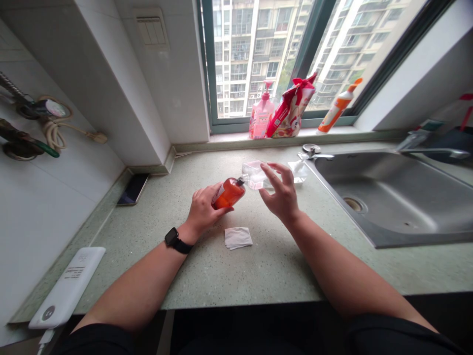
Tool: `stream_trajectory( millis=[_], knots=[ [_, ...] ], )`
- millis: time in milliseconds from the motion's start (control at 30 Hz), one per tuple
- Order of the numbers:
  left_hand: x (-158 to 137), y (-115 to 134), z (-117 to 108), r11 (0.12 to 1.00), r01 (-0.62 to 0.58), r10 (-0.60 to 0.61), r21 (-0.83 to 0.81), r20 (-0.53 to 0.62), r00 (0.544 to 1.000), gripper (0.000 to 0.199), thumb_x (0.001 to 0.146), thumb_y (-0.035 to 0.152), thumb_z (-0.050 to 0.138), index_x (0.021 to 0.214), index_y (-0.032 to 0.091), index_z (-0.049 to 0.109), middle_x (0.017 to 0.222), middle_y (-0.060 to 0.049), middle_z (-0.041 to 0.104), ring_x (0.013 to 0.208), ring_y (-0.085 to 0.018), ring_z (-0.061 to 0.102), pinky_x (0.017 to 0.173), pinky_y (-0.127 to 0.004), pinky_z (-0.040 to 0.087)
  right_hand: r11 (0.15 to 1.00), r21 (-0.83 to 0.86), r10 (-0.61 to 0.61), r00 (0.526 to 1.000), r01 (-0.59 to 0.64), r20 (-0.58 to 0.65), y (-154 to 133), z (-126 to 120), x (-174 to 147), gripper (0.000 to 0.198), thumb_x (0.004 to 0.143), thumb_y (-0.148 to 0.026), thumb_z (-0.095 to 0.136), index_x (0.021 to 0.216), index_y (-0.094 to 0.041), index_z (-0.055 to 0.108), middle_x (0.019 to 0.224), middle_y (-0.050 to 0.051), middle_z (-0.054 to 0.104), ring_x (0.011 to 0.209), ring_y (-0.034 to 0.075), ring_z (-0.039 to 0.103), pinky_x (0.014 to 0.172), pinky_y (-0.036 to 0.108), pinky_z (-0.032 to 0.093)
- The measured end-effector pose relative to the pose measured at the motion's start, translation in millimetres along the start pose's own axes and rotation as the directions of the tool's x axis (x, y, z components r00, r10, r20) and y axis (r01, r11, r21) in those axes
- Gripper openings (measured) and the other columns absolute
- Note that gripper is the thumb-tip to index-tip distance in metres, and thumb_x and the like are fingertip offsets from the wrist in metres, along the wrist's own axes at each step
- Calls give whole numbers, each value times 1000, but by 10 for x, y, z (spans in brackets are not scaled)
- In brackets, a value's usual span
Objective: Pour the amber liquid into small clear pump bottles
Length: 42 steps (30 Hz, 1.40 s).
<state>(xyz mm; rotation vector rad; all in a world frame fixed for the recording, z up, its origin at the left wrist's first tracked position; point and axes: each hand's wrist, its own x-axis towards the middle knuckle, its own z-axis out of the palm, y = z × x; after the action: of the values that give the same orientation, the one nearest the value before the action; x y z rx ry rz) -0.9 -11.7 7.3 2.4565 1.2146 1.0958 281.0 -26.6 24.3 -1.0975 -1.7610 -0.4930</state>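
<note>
My left hand is wrapped round an orange bottle, which is tilted with its dark neck pointing up and right. A clear plastic bottle lies at a slant between the fingers and thumb of my right hand. Its clear neck meets the orange bottle's neck; whether liquid passes between them I cannot tell. Below the bottles, a folded white tissue rests on the speckled green counter. Behind my right hand sits a crumpled clear plastic packet, partly hidden.
A steel sink is set in at the right. On the windowsill stand a pink pump bottle, a red bag and an orange-white bottle. At left lie a phone and a white power bank with a cable.
</note>
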Motion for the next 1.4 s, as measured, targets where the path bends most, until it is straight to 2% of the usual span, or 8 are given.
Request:
stream_trajectory(
  millis=[833, 1400],
  knots=[
    [2, 16, -11, 1000, 13, -13, -9, 20, 1000, 83, 88, 70, 81, 154, 25, 58, 141, -13, 74, 123, -35, 71, 110, -53, 50, 1000, -9, 10, 1000, -10, -5, 4, 5, -3, 104, 86, -3, 68, 170, -52, 31, 146, 7, 57, 131, 33, 63, 111, 55, 58],
    [0, 29, -6, 999, 9, -8, -34, 21, 1000, 83, 86, 66, 85, 153, 25, 58, 141, -13, 74, 125, -35, 71, 111, -54, 50, 999, -36, 21, 1000, -21, 11, -20, -2, 2, 104, 86, -2, 67, 170, -51, 29, 145, 9, 55, 135, 36, 62, 110, 59, 59]
  ],
)
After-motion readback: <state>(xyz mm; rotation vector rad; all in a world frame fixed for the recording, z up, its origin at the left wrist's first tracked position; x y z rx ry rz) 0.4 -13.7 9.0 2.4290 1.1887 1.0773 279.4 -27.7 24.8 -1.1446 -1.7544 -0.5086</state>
